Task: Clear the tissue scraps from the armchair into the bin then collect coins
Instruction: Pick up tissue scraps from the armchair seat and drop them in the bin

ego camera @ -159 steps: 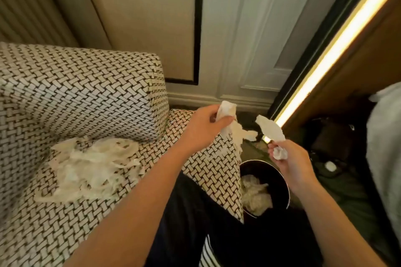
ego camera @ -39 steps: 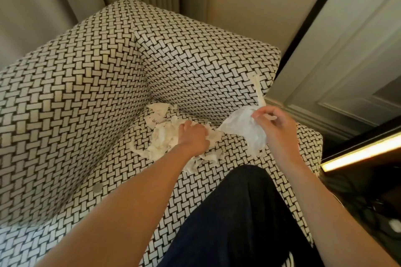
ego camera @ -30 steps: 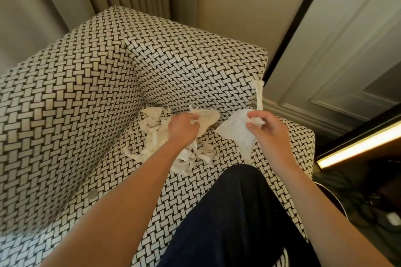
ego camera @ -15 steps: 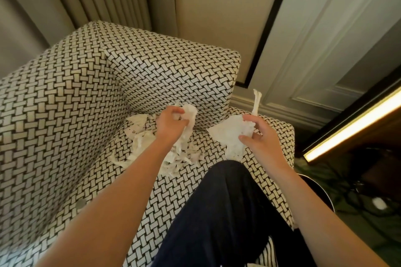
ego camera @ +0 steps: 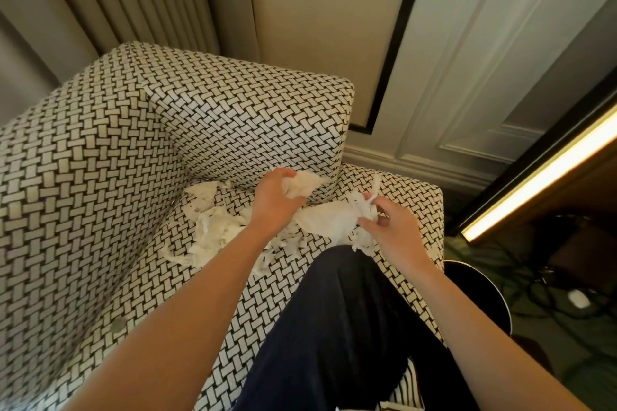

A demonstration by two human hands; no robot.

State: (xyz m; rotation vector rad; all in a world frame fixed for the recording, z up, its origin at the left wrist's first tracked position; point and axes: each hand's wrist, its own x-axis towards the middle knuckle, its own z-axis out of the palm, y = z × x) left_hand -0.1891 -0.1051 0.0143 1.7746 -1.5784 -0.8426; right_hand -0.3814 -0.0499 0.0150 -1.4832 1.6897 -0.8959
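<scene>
White tissue scraps (ego camera: 213,230) lie in a loose pile at the back of the black-and-white woven armchair seat (ego camera: 267,297). My left hand (ego camera: 275,200) grips a wad of tissue (ego camera: 305,185) lifted above the pile. To its right, my right hand (ego camera: 389,230) holds a larger crumpled tissue sheet (ego camera: 330,220) over the seat's right side. A coin (ego camera: 119,325) rests on the seat at lower left. The black bin (ego camera: 480,287) stands on the floor right of the chair, mostly hidden behind my right arm.
My knee in dark trousers (ego camera: 337,327) rests on the seat's front. The chair's back and arm (ego camera: 253,117) enclose the pile on two sides. A wall and panelled door (ego camera: 467,77) stand behind. Cables and a small white object (ego camera: 579,299) lie on the floor at right.
My left hand has lifted a wad off the pile and swung right toward my right hand. The two tissue bundles now nearly meet. The view has turned right, showing the bin's rim.
</scene>
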